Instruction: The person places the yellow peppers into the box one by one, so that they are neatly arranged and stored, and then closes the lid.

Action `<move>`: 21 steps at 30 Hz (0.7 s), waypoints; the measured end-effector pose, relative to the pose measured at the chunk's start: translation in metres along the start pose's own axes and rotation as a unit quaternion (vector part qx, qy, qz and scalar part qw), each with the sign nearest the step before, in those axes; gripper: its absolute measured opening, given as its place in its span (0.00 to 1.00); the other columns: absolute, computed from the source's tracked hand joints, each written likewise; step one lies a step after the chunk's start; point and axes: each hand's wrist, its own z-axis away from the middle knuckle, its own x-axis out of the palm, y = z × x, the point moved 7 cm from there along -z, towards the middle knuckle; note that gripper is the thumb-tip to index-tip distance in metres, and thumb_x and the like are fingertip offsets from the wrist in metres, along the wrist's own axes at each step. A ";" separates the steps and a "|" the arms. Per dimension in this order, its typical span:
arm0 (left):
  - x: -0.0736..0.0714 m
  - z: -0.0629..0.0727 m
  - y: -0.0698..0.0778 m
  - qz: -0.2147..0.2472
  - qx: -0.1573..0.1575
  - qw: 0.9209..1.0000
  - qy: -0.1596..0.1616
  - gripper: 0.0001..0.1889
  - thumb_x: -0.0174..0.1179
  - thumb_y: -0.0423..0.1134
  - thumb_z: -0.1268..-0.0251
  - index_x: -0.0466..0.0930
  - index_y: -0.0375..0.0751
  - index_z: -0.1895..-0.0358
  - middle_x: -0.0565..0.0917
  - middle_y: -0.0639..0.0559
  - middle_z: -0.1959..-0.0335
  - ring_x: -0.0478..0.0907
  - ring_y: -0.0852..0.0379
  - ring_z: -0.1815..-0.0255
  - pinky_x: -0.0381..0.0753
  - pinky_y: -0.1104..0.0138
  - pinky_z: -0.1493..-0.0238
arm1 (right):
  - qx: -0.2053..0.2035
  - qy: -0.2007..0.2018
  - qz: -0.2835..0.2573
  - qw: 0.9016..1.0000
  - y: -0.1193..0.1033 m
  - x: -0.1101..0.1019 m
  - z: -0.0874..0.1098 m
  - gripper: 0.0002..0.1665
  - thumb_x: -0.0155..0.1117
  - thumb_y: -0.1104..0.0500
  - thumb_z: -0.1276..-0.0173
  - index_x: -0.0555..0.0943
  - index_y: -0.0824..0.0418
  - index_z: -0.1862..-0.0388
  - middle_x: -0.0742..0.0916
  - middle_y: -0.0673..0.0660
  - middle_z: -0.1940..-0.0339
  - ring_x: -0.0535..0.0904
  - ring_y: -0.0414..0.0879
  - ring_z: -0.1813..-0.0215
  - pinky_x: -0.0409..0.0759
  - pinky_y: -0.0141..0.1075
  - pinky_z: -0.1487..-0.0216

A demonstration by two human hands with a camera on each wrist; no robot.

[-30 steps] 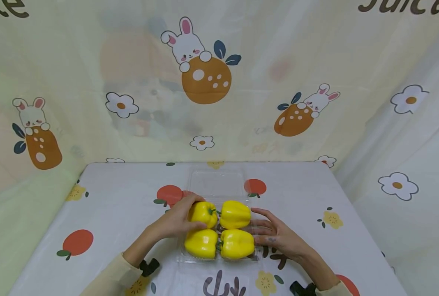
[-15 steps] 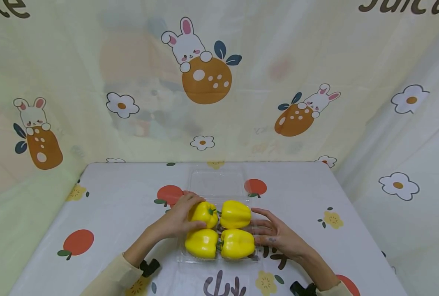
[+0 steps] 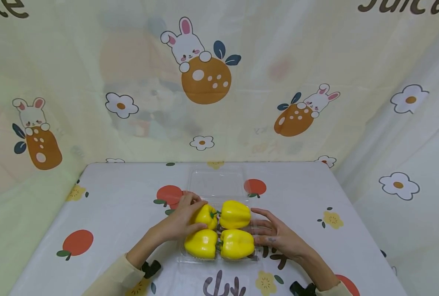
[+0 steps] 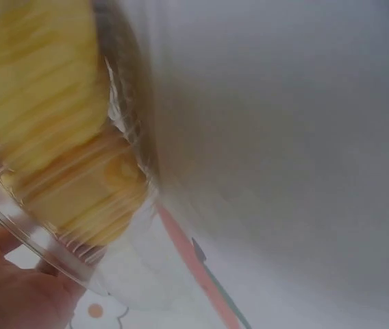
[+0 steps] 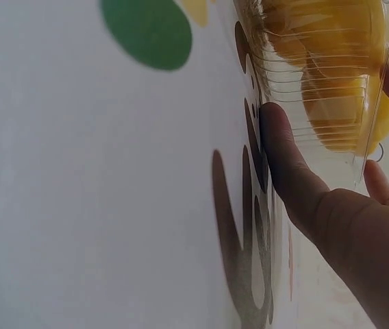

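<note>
Several yellow bell peppers sit in two rows in a clear plastic clamshell box (image 3: 181,260), stems turned to the middle. My left hand (image 3: 180,218) holds the back left bell pepper (image 3: 207,216), thumb in front and fingers behind, covering its left side. Nearest to that thumb lies the front left bell pepper (image 3: 201,244). My right hand (image 3: 278,234) rests with loosely spread fingers against the box's right side, beside the back right bell pepper (image 3: 235,214) and the front right bell pepper (image 3: 237,244). In the right wrist view, its fingers (image 5: 287,147) lie along the ribbed wall.
The box's transparent lid (image 3: 217,183) lies folded back behind the peppers. A white cloth printed with fruit and flowers covers the table (image 3: 123,213). Behind it hangs a printed curtain (image 3: 249,135), with more curtain at both sides.
My left hand has shifted slightly, and its fingers now cover more of the back left bell pepper, which appears a little turned to the right. My right hand has stayed in place.
</note>
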 end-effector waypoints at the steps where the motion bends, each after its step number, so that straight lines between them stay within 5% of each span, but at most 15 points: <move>1: 0.000 0.000 0.000 -0.002 0.002 1.000 0.001 0.34 0.72 0.49 0.31 0.75 0.39 0.26 0.70 0.46 0.37 0.63 0.49 0.33 0.82 0.53 0.34 | -0.002 -0.001 0.001 1.000 -0.001 0.000 0.000 0.52 0.70 0.59 0.26 0.52 0.49 0.12 0.68 0.73 0.19 0.77 0.60 0.25 0.84 0.51 0.32; 12: 0.003 0.000 -0.003 -0.029 0.006 1.000 -0.009 0.38 0.68 0.52 0.28 0.69 0.39 0.21 0.69 0.46 0.35 0.63 0.49 0.32 0.82 0.54 0.34 | -0.004 -0.005 -0.004 1.000 -0.001 0.001 0.001 0.51 0.70 0.60 0.26 0.52 0.50 0.12 0.68 0.73 0.19 0.76 0.62 0.24 0.84 0.50 0.32; 21: 0.008 0.001 -0.006 -0.028 -0.010 1.000 0.008 0.32 0.53 0.55 0.18 0.68 0.43 0.20 0.69 0.48 0.34 0.61 0.50 0.31 0.79 0.53 0.32 | 0.008 0.008 0.000 1.000 0.002 -0.002 -0.002 0.51 0.71 0.59 0.26 0.53 0.48 0.13 0.70 0.72 0.19 0.78 0.59 0.25 0.84 0.50 0.31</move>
